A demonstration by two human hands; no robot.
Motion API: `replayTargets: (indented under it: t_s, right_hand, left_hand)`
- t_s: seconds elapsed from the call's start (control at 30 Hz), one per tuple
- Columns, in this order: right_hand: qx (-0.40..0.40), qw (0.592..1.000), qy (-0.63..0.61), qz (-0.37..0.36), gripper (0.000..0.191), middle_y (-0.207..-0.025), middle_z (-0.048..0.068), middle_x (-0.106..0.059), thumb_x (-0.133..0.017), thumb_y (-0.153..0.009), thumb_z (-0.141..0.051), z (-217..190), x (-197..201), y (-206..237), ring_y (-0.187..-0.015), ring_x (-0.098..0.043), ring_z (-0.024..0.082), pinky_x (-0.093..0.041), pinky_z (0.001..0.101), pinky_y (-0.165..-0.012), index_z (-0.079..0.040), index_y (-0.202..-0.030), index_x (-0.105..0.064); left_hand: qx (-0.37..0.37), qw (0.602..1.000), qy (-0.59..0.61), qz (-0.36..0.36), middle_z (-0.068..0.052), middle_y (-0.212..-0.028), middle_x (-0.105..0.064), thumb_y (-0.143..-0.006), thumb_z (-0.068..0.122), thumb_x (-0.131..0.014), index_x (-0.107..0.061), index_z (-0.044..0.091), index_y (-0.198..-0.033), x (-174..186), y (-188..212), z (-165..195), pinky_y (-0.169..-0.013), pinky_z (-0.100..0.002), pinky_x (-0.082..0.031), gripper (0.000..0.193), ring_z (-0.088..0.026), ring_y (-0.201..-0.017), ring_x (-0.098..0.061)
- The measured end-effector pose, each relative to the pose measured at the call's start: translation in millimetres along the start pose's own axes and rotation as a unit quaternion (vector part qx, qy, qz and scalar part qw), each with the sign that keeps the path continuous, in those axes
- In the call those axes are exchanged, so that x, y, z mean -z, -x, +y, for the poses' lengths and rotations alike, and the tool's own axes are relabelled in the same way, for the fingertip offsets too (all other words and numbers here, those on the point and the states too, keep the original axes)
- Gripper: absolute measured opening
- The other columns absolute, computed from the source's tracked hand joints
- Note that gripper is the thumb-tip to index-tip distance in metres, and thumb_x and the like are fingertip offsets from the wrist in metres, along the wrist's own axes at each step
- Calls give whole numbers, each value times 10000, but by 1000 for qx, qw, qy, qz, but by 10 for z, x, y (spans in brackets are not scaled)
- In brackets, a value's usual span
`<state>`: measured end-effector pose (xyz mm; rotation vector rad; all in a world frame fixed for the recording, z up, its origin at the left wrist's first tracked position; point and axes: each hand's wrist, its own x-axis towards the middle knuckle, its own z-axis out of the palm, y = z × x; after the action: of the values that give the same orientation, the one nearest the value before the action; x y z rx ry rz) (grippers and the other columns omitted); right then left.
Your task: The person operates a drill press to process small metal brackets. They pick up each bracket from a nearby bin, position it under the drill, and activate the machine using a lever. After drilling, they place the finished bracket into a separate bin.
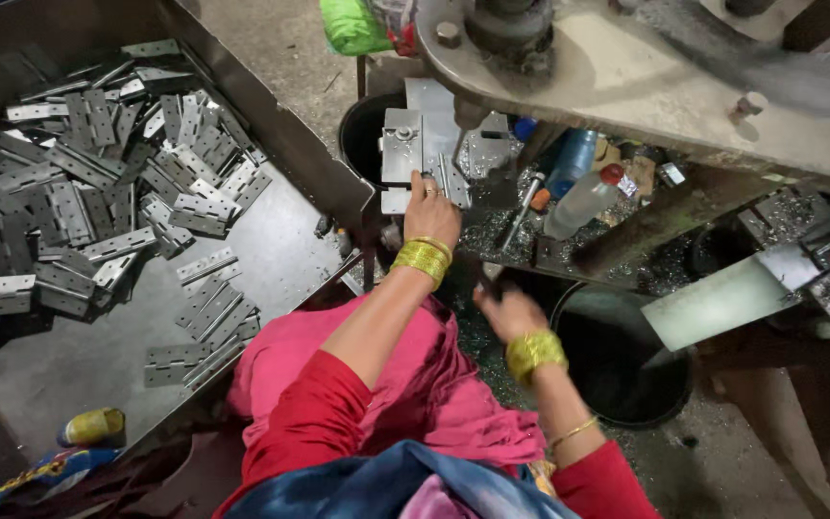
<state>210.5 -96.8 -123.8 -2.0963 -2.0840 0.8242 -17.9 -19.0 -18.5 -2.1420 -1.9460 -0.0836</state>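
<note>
Left hand [431,213] stretched forward, fingers laid on hinge [454,182] at press block [402,144]; hinge long axis set roughly away from body. Right hand [509,309] held nearer body, blurred, grip cannot be told. Hinge heap [98,183] spread on tray surface [280,240], well left of both hands. Bottle [583,200] lain right of hinge.
</note>
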Motion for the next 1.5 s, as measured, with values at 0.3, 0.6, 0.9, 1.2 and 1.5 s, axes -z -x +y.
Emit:
replayTargets:
  t_s: [0.3,0.6,0.9,1.2,1.5]
  right_hand:
    - [7,1000,19,-9,588,-1245,261,-649,-604,-881,-570,134,-134,-129,-1095,-656,443,-542,527,-903,-137,-1275,-650]
    - [9,999,22,44,590,-1131,268,-692,-659,-855,-553,-7,-211,185,-1039,-671,457,-552,526,-875,-66,-1188,-685]
    - [-3,999,13,50,592,-1098,277,-698,-662,-846,-512,35,-259,163,-1027,-670,464,-544,541,-879,-32,-1194,-667]
    - [-2,1000,10,4,534,-1120,284,-687,-615,-866,-426,184,-123,-213,-1029,-666,477,-538,560,-884,-33,-1226,-641]
    - [76,990,105,48,509,-1082,278,-702,-587,-934,-488,266,-491,39,-1021,-691,470,-560,557,-883,-22,-1094,-716]
  left_hand:
    - [21,997,79,-8,-124,-1150,-720,-910,228,-525,-803,93,-973,78,-177,-44,-1226,-603,-143,315,-335,-1313,-491]
    - [89,992,40,83,-119,-1218,-724,-939,212,-545,-804,81,-1023,0,-295,-96,-1211,-613,-157,303,-314,-1282,-535]
    - [116,991,69,17,-164,-1494,-547,-906,261,-521,-802,142,-1052,181,-382,-143,-1199,-570,-74,339,-312,-1422,-420]
    - [122,986,23,-115,-75,-1597,-347,-957,294,-440,-583,135,-1384,196,-676,-200,-1145,-663,32,477,-331,-1486,-272]
    - [176,979,103,13,-74,-1498,-533,-857,248,-539,-626,250,-1403,74,-750,-137,-1177,-644,-32,553,-275,-1379,-433]
